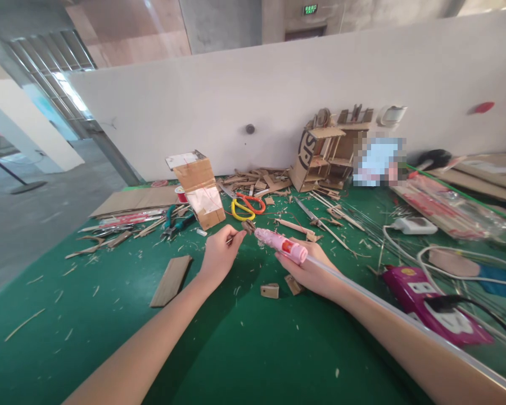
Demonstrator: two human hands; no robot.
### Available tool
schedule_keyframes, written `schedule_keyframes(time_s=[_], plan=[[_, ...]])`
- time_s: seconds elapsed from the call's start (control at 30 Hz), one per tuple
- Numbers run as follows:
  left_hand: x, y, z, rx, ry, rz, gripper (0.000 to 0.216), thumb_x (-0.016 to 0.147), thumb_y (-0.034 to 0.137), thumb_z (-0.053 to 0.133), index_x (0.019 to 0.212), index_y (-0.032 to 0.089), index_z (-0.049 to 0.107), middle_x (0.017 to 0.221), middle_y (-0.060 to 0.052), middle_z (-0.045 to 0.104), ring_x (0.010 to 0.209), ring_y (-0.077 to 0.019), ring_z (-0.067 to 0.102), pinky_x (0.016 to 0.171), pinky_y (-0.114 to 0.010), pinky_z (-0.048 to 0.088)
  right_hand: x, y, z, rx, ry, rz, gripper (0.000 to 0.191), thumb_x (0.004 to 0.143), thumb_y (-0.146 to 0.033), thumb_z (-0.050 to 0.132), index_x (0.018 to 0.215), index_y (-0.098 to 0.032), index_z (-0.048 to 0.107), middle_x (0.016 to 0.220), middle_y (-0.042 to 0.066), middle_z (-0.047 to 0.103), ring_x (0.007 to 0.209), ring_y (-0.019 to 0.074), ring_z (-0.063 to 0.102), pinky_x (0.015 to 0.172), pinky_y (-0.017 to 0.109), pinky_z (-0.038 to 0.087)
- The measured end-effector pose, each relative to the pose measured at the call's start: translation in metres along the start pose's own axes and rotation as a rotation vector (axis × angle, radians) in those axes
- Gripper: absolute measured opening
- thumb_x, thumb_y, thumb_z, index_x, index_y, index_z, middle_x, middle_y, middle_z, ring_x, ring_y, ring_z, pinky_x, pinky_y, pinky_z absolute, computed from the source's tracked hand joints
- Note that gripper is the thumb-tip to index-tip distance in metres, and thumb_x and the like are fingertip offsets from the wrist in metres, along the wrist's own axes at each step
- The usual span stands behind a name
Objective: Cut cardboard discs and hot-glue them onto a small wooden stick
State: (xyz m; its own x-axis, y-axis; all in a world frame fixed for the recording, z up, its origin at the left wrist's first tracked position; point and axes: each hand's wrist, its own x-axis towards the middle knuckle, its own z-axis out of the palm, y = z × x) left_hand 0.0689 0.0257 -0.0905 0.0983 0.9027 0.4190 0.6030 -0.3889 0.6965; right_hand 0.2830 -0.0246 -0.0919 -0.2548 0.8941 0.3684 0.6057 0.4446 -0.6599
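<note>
My right hand point(310, 269) is wrapped around a pink hot glue gun point(281, 243), with a long clear glue stick point(375, 289) running out of its back over my forearm. My left hand point(220, 252) is closed in a pinch on a thin stick, mostly hidden by the fingers. A small brown piece point(248, 226) shows just beyond those fingertips, close to the gun's nozzle; whether they touch I cannot tell. Below the gun lie two small cardboard pieces, one of them a cardboard tab point(270, 291). A cardboard strip point(171, 281) rests left of my left hand.
Scissors point(248, 207) with yellow and orange handles lie ahead, beside a folded cardboard piece point(202, 194). Pliers point(175, 222) are at left. A cardboard shelf model point(316, 157) stands against the white partition point(194, 112). At right are a purple power strip point(436, 306) and cables.
</note>
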Motion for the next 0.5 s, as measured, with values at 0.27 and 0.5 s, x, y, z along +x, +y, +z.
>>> schedule_keyframes(time_s=[0.27, 0.5], plan=[[-0.0003, -0.0002, -0.0005, 0.0, -0.008, -0.007, 0.035, 0.086, 0.04, 0.05, 0.06, 0.018, 0.044, 0.052, 0.005, 0.041, 0.051, -0.0098, 0.038, 0.051, -0.023, 0.028, 0.0003, 0.0005, -0.0004, -0.002, -0.016, -0.006, 0.024, 0.088, -0.035, 0.047, 0.07, -0.021, 0.044, 0.064, -0.002, 0.051, 0.054, 0.0113, 0.05, 0.051, 0.024, 0.035], [-0.0003, -0.0031, -0.0023, 0.02, 0.023, 0.001, 0.04, 0.088, 0.043, 0.046, 0.058, 0.018, 0.038, 0.051, 0.005, 0.034, 0.051, -0.0096, 0.036, 0.052, -0.023, 0.026, 0.0018, 0.0004, -0.0006, -0.046, -0.026, -0.025, 0.025, 0.088, -0.033, 0.045, 0.067, -0.021, 0.041, 0.064, -0.001, 0.049, 0.055, 0.0115, 0.049, 0.051, 0.024, 0.034]])
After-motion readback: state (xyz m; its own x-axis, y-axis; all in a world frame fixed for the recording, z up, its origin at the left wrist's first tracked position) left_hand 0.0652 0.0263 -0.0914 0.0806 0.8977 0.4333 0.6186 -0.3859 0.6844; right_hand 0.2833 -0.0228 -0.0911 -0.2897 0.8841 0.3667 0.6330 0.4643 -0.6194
